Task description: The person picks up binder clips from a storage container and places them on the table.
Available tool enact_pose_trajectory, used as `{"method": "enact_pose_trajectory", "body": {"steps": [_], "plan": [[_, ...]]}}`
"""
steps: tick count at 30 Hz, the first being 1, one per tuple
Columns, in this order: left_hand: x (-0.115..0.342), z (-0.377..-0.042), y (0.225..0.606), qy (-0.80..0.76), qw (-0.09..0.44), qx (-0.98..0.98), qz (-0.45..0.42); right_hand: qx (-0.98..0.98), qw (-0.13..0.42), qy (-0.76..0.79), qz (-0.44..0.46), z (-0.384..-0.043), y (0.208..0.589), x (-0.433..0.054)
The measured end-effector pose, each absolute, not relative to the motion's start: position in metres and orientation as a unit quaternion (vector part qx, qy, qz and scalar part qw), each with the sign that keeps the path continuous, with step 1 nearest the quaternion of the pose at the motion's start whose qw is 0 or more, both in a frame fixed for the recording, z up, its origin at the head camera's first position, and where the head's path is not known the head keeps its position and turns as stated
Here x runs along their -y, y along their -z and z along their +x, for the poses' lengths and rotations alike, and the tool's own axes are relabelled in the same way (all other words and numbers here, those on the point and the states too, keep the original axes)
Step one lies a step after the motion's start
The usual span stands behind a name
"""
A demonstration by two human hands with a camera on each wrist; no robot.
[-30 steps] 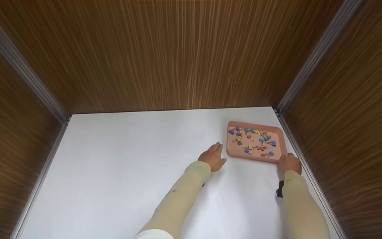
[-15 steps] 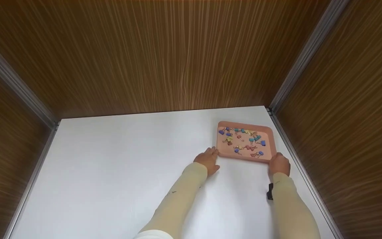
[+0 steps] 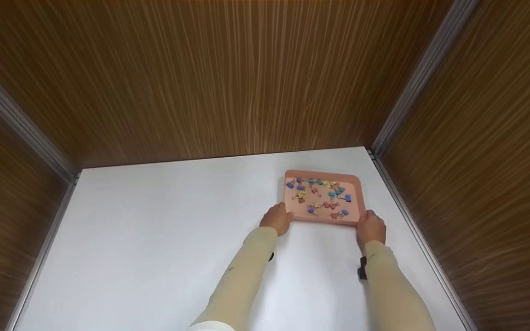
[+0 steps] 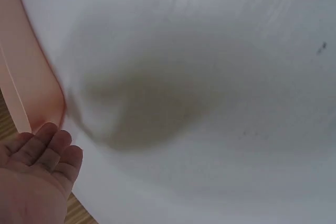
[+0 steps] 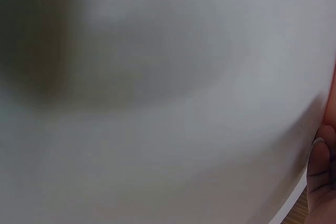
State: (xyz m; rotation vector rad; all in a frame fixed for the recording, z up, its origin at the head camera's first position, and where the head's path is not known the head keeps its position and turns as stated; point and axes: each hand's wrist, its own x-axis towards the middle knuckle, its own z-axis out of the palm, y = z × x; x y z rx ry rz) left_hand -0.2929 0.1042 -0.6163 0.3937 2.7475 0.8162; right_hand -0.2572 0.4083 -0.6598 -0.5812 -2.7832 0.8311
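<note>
The left hand (image 3: 276, 219) and right hand (image 3: 371, 230) are gripping the pink tray (image 3: 358, 195) by its 2 near corners, toward the table's (image 3: 154, 230) far right. Uneven lifting could be tipping it, sending binder clips (image 3: 331, 195) sliding.

Brown wood-grain panels (image 3: 223, 82) and grey rails (image 3: 425, 69) border a white tabletop (image 3: 154, 230).

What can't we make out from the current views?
- Clips, head view: too small and overlapping for a sure count.
- Tray, left wrist view: mostly cut off by the left edge.
- Right hand, right wrist view: cut off by the right edge.
- Dark patch, right wrist view: too blurred to identify.
</note>
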Motion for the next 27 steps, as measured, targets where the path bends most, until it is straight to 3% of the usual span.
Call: {"method": "enact_pose_trajectory", "body": {"steps": [7, 16, 27], "plan": [[-0.083, -0.297, 0.625, -0.360, 0.037, -0.932, 0.024, 0.945, 0.049, -0.282, -0.155, -0.259, 0.667, -0.383], [-0.041, -0.304, 0.629, -0.415, 0.047, -0.907, -0.059, 0.958, 0.019, -0.268, -0.102, -0.276, 0.667, -0.345], [0.003, -0.313, 0.632, -0.428, 0.036, -0.896, -0.115, 0.950, -0.020, -0.291, -0.107, -0.294, 0.667, -0.294]]}}
